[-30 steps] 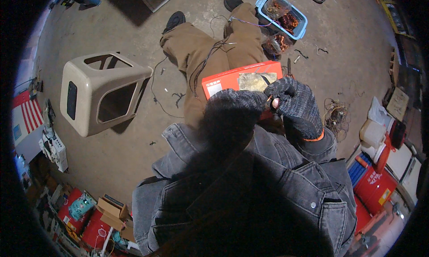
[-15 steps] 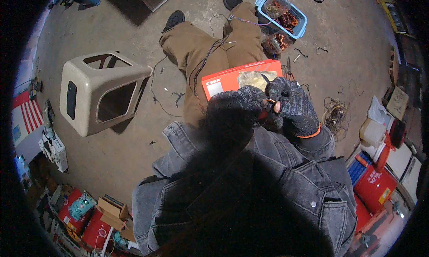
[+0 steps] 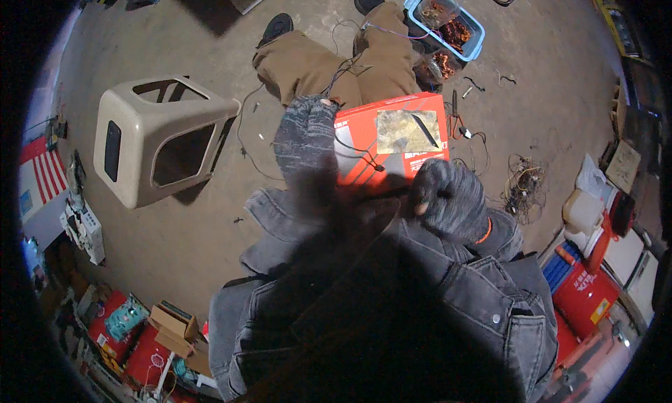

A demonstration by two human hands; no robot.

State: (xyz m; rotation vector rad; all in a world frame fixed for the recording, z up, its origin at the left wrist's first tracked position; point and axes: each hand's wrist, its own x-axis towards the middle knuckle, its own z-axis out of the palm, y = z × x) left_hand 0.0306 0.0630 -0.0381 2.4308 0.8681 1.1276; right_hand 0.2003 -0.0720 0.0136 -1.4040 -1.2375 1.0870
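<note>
My left hand [image 3: 306,140], in a dark grey knit glove, is closed at the left end of a red box [image 3: 350,168] lying across my lap. Thin dark wires [image 3: 341,72] run over my trousers to its fingertips. My right hand [image 3: 451,196], in a matching glove with an orange cuff edge, is curled at the box's near right corner. A bare fingertip shows there; whatever its fingers hold is hidden. On the box lie a worn yellowish plate [image 3: 399,137] with a narrow black strip [image 3: 425,131] and a short black wire with a dark end [image 3: 379,168].
A blue basket [image 3: 478,44] with bags of copper-coloured scraps stands beyond my right leg. Red-handled pliers [image 3: 454,107] and a tangle of wires [image 3: 526,182] lie on the floor at right. To the left is a beige plastic stool [image 3: 126,186] on its side.
My hands were together above the box's near edge. They have parted: the left moved left and away to the wires, the right dropped slightly nearer to me. More of the box shows.
</note>
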